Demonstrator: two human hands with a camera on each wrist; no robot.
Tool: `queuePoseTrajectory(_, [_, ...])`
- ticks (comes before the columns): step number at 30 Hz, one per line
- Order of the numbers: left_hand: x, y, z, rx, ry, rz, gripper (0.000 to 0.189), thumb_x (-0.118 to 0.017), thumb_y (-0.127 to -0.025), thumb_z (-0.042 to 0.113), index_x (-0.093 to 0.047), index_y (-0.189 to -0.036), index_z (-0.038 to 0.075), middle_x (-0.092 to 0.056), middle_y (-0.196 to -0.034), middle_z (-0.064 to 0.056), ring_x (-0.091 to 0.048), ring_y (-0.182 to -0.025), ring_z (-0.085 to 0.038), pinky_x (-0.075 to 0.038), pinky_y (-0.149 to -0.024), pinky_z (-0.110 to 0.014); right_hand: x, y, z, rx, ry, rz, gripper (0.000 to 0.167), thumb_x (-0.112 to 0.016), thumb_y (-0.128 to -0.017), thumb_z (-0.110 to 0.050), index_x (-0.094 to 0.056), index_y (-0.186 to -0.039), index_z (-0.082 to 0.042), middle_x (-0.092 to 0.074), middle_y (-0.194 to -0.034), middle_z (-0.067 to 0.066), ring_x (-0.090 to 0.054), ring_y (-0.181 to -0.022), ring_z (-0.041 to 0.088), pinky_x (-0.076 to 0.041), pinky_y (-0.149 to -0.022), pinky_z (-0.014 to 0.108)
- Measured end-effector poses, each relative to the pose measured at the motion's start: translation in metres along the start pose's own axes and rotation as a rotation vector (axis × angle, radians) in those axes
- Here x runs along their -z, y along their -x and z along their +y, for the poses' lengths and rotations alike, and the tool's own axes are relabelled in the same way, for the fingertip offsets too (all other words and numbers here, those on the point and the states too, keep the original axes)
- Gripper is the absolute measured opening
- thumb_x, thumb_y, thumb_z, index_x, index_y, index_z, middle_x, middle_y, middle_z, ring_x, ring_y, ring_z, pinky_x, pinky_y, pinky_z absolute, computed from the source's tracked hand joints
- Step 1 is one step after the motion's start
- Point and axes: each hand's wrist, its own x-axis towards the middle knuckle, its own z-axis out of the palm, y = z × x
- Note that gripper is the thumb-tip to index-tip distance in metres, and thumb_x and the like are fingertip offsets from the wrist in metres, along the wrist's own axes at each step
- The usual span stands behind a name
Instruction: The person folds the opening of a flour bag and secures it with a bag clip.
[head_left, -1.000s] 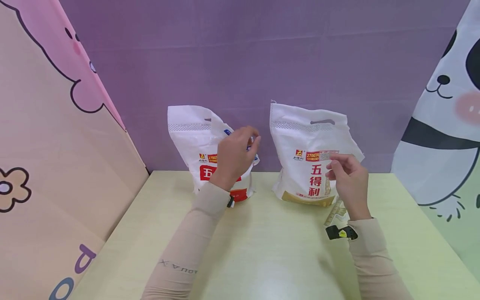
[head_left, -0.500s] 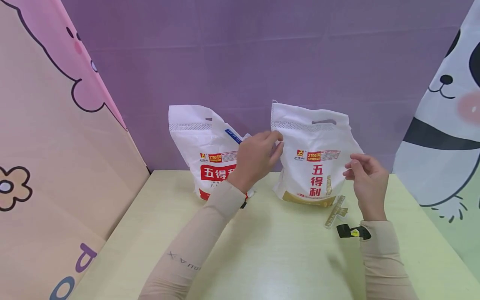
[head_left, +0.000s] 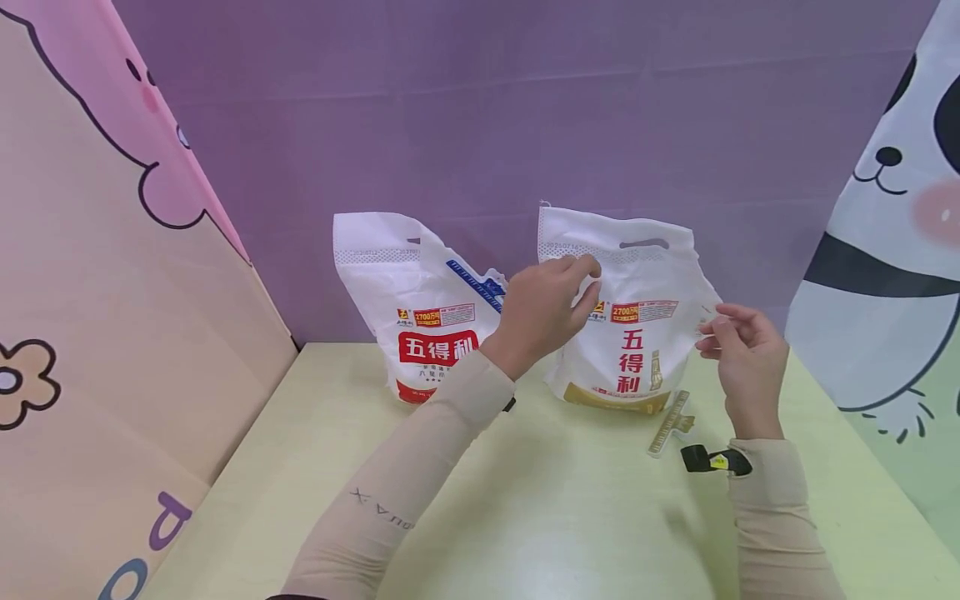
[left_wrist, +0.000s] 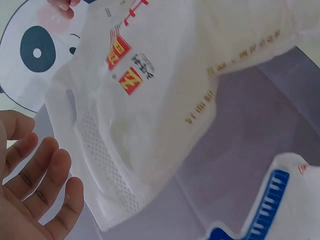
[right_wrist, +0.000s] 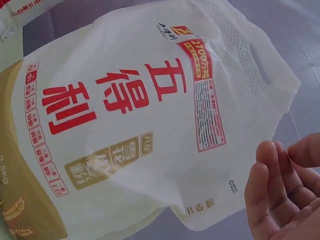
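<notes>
Two white bags of flour stand upright side by side against the purple backdrop. The left bag [head_left: 375, 287] has red lettering, and a blue sealing clip [head_left: 476, 283] sits slantwise across its folded top right corner. The right bag [head_left: 648, 271] has red characters and a gold base; its top with the handle slot is unfolded. My left hand [head_left: 543, 312] is in front of this bag's upper left, fingers loosely bent and holding nothing in the left wrist view. Beside the bag's right edge is my right hand [head_left: 752, 367], fingertips close to the edge; contact is unclear.
A gold sealing clip [head_left: 670, 425] lies on the pale table [head_left: 555, 517], just before the right bag's lower right corner. A purple cloth [head_left: 495, 125] hangs behind the bags. Printed cartoon panels stand at the left [head_left: 112, 275] and right [head_left: 862, 292].
My left hand has moved right, from the blue clip on the left bag to before the right bag. My right hand has shifted right to the right bag's edge, uncovering the gold clip.
</notes>
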Motion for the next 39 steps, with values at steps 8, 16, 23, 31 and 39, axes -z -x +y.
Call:
queuePoseTrajectory(8, [-0.007,-0.015,0.014,0.011,0.071,-0.072,0.021,-0.054,-0.104,0.029,-0.065,-0.12,0.021,-0.068,-0.087,0.008,-0.057,-0.068,-0.005,-0.041,-0.053,-0.018,0.006,-0.008,0.001,-0.046,-0.018,0.007,0.017,-0.057,-0.099,-0.003,-0.064,-0.114,-0.01,-0.071,-0.075,-0.005,-0.065,-0.058,0.007,-0.056,-0.058,0.016])
queuePoseTrajectory(16, [-0.012,-0.031,0.021,0.07,0.131,-0.163,0.033,-0.055,-0.104,0.032,-0.058,-0.136,0.023,-0.068,-0.094,0.007,-0.057,-0.071,-0.006,-0.041,-0.054,-0.017,0.011,-0.013,0.002,-0.101,0.019,-0.008,0.018,-0.059,-0.1,-0.006,-0.059,-0.113,-0.019,-0.07,-0.076,-0.007,-0.066,-0.059,0.005,-0.056,-0.059,0.016])
queuePoseTrajectory(23, [-0.018,-0.043,0.024,0.139,0.244,-0.196,0.043,-0.057,-0.103,0.031,-0.05,-0.145,0.026,-0.069,-0.099,0.005,-0.054,-0.067,-0.01,-0.043,-0.058,-0.02,0.019,-0.021,0.005,-0.161,0.068,-0.061,0.02,-0.059,-0.101,-0.011,-0.055,-0.117,-0.022,-0.071,-0.075,-0.011,-0.066,-0.059,0.003,-0.056,-0.059,0.015])
queuePoseTrajectory(31, [-0.03,-0.057,0.028,0.177,0.292,-0.271,0.055,-0.059,-0.103,0.031,-0.04,-0.154,0.028,-0.068,-0.098,0.007,-0.056,-0.068,-0.008,-0.045,-0.062,-0.019,0.02,-0.027,0.011,-0.181,0.082,-0.07,0.021,-0.059,-0.102,-0.013,-0.055,-0.122,-0.017,-0.073,-0.073,-0.013,-0.067,-0.059,0.003,-0.056,-0.06,0.016])
queuePoseTrajectory(39, [-0.036,-0.07,0.034,0.169,0.304,-0.264,0.059,-0.055,-0.103,0.023,-0.035,-0.158,0.029,-0.069,-0.096,0.009,-0.053,-0.064,-0.01,-0.041,-0.057,-0.022,0.018,-0.032,0.014,-0.216,0.126,-0.117,0.042,-0.058,-0.104,-0.02,-0.047,-0.141,-0.005,-0.074,-0.075,-0.016,-0.068,-0.063,0.002,-0.056,-0.062,0.016])
